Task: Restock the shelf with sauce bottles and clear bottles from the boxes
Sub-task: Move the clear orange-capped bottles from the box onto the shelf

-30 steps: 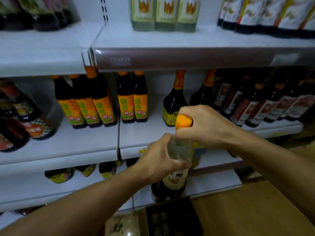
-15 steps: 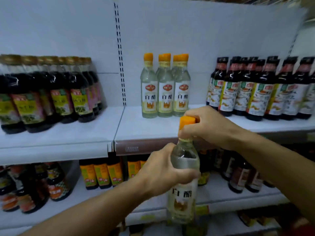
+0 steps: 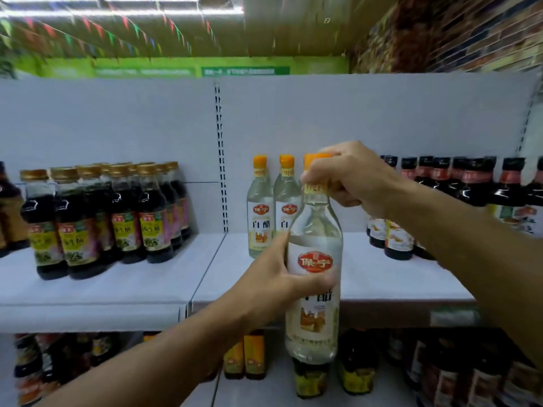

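**Lifting a clear bottle up to the top shelf**

Raising the load, I now have the clear bottle [image 3: 313,259] up at the level of the top shelf [image 3: 382,277]; a second ago it hung down in front of the lower tier, among the dark sauce stock. My left hand [image 3: 273,284] wraps the bottle's body at the label, fingers curled across the front. My right hand [image 3: 349,179] pinches the neck just under the orange cap [image 3: 316,160], fingers closed round it. Both grips look the same as they were a second ago; only the height and my view have changed.

The bottle stands upright in the air, in front of the shelf's front edge and not yet resting on it. Its base hangs below the shelf lip, over the dark bottles of the lower tier [image 3: 311,377].

Directly behind it, toward the back edge of the shelf, stands a short row of matching clear bottles [image 3: 260,212] with orange caps. Bare shelf lies in front of that row, so I judge this is the slot I am heading for. Dark sauce bottles [image 3: 476,183] fill the right end, and gold-capped dark bottles [image 3: 97,221] stand on the neighbouring section to the left.

What remains, as I read it, is a little more lift to clear the lip, then setting the bottle down in front of its row.
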